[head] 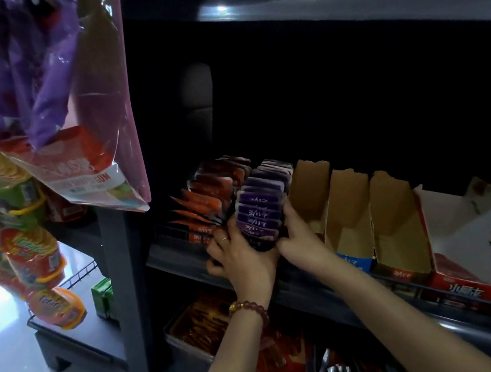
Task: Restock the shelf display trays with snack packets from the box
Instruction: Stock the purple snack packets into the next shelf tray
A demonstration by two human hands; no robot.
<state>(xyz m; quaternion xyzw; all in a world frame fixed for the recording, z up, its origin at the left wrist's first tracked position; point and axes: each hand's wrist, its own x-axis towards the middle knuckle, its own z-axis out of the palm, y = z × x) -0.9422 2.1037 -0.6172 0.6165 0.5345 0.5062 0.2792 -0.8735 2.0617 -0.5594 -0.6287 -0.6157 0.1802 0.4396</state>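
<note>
A row of purple foil snack packets [259, 209] stood upright at the front of the dark shelf [172, 257], pressed between both hands. The left hand [241, 261], with a red bead bracelet [250, 309] at its wrist, curled against the row's left and front side, while the right hand [298, 238] clasped its right side. Just to the left, touching it, stood a row of orange-red snack packets [211, 191]. To the right stood three open brown cardboard display trays [350, 211], and beyond them a red and white cardboard box [483, 249].
</note>
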